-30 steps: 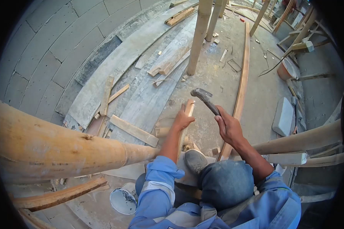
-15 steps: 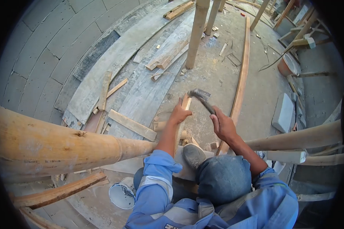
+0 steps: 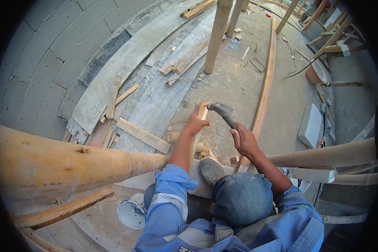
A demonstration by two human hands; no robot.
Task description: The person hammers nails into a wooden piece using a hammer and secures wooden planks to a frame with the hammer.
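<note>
My left hand [image 3: 194, 124] grips a narrow wooden batten [image 3: 202, 111] near its far end, with the thumb across the top. The batten runs back toward my body, between my left forearm and my shoe [image 3: 211, 170]. In my right hand [image 3: 244, 141] is a hammer [image 3: 222, 111], held by its dark handle with the fingers wrapped round. Its head is smeared by motion and lies right beside the batten's far end. Whether it touches the wood, I cannot tell.
Bamboo posts [image 3: 216, 46] stand ahead, and a thick bamboo pole [image 3: 63, 157] crosses at left. A long plank [image 3: 264, 92] lies on the floor to the right. Boards [image 3: 143, 135] and scraps lie left. A white bucket [image 3: 132, 212] stands near my left elbow.
The hammer head has shifted slightly down beside the batten's end and looks more blurred. My left hand keeps its grip on the batten. The whole view has moved a little.
</note>
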